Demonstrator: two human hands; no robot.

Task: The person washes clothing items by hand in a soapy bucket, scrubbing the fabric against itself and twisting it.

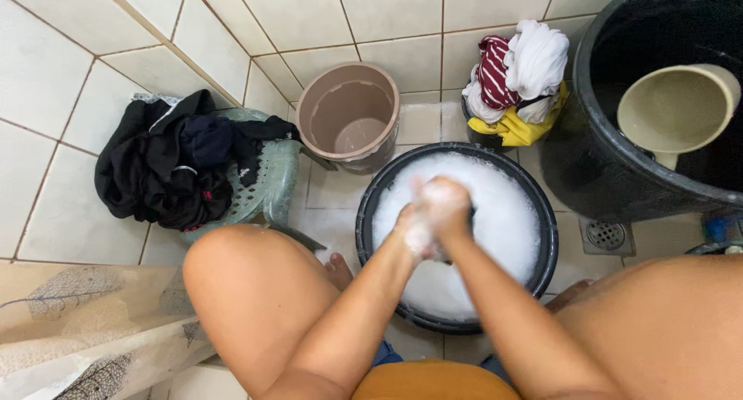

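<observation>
Suds (pixel 495 214) fill black basin (pixel 542 268); beige bucket (pixel 350 114) holds water.

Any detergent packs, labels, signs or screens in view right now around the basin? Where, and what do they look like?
None that I can make out.
The only candidate is a small blue thing at the right edge beside the big black tub, cut off and too small to identify.
Both hands are pressed together, covered in foam, over the black basin.
</observation>
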